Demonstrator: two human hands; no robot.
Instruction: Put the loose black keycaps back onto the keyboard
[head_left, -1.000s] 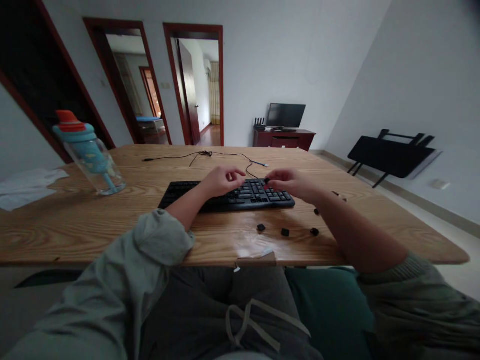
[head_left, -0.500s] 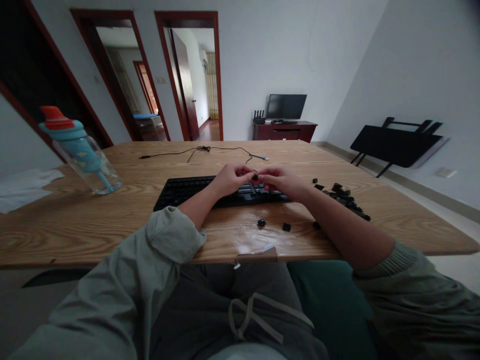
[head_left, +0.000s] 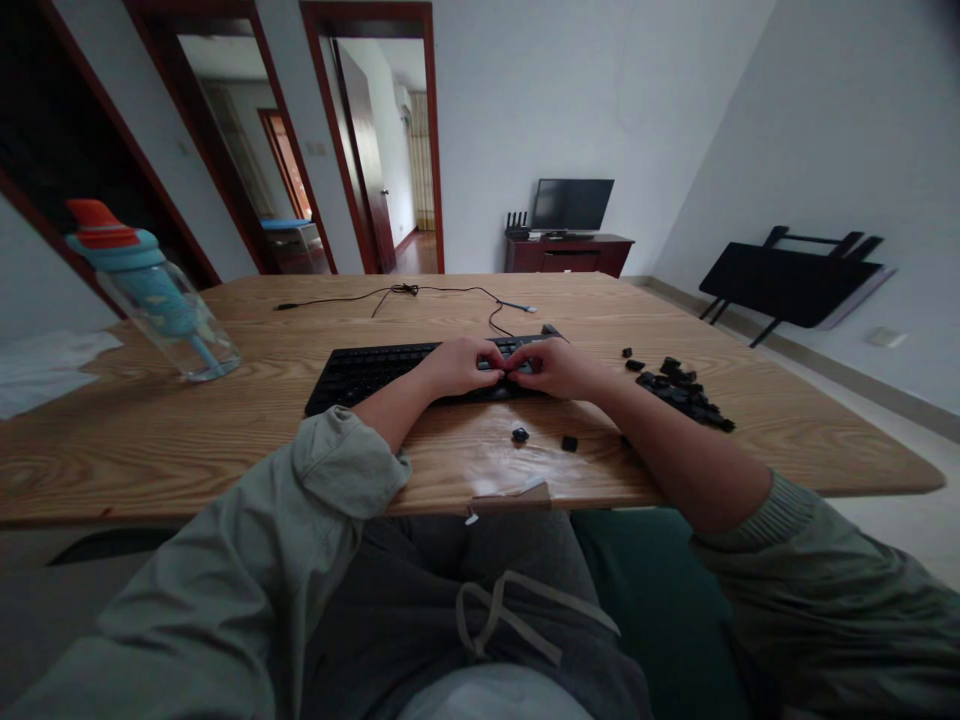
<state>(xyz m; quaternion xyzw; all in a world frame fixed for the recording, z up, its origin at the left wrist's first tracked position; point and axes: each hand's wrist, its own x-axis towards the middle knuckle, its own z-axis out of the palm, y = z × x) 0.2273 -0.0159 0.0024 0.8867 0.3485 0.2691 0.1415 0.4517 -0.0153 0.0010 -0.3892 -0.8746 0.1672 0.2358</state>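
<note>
A black keyboard (head_left: pixel 375 368) lies across the middle of the wooden table (head_left: pixel 225 420). My left hand (head_left: pixel 457 364) and my right hand (head_left: pixel 551 366) meet over its right half, fingertips pinched together. What they pinch is too small to make out. Two loose black keycaps (head_left: pixel 520 434) lie on the table just in front of the keyboard. To the right sits a pile of several black keycaps (head_left: pixel 682 388).
A clear water bottle (head_left: pixel 154 295) with a teal and orange lid stands at the left. A black cable (head_left: pixel 420 292) trails behind the keyboard. White paper (head_left: pixel 41 365) lies at the far left. A folded black table (head_left: pixel 787 285) leans on the right wall.
My hands came together from apart and dropped lower onto the keyboard's right half. The view shifted, bringing the keycap pile into sight on the right.
</note>
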